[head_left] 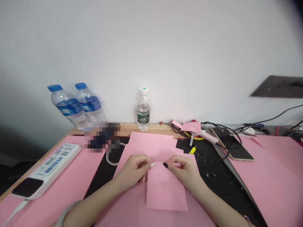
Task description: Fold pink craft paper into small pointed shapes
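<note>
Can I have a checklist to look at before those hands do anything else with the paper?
1. Small rectangular pink paper sheet held: ok, the bare left hand and bare right hand pinch its upper edge.
2. Larger pink paper sheets underneath lined up: not ok, their edges are staggered.
3. Clear plastic bottle with white cap and green label upright: ok.
4. Pale pink plastic glue-gun-like tool away from the hands: ok.
5. That tool cool: cannot tell.

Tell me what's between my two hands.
In the head view, the small pink paper spans the gap with its upper edge, pinched by your left hand and right hand.
</note>
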Tool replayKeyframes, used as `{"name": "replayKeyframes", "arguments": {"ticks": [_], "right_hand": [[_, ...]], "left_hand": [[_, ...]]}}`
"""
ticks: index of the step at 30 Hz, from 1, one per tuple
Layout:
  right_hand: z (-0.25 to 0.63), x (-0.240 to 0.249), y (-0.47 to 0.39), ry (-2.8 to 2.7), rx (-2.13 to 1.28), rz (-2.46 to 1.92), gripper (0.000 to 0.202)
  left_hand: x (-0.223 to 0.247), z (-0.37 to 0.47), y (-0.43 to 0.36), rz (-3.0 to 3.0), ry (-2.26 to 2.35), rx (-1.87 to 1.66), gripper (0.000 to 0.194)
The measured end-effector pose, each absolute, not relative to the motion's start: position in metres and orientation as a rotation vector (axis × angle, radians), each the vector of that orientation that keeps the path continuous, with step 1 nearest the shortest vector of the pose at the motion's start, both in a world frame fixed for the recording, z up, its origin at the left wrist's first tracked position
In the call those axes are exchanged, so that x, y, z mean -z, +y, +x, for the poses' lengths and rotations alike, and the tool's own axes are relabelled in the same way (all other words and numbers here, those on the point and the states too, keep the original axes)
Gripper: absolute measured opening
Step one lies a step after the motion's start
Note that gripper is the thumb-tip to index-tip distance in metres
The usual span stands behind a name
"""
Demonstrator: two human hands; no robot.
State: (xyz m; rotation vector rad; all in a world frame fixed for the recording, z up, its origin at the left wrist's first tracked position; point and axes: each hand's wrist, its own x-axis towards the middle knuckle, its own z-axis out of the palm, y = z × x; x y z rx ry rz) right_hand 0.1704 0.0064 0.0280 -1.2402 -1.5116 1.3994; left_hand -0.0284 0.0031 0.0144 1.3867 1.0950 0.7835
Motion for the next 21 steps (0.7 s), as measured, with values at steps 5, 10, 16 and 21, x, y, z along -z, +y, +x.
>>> {"name": "replayKeyframes", "arguments": {"ticks": [5, 10, 16, 21], "right_hand": [[0.173, -0.023, 0.008, -1.767, -1.309, -1.192, 0.013], [0.172, -0.023, 0.007, -1.876, -1.326, -1.193, 0.020], [0.184, -0.034, 0.015, -1.789, -1.362, -1.254, 0.017], [0.202, -0.029, 0.031, -1.655, -1.161, -1.407, 0.018]], "left_hand": [[-0.018, -0.022, -0.001, 1.587, 1.123, -0.731, 0.019], [-0.020, -0.018, -0.002, 1.809, 1.108, -0.770, 0.020], [-0.021, -0.033, 0.006, 1.742, 1.241, -0.840, 0.019], [-0.024, -0.052, 0.018, 1.621, 1.371, -0.981, 0.023]]}}
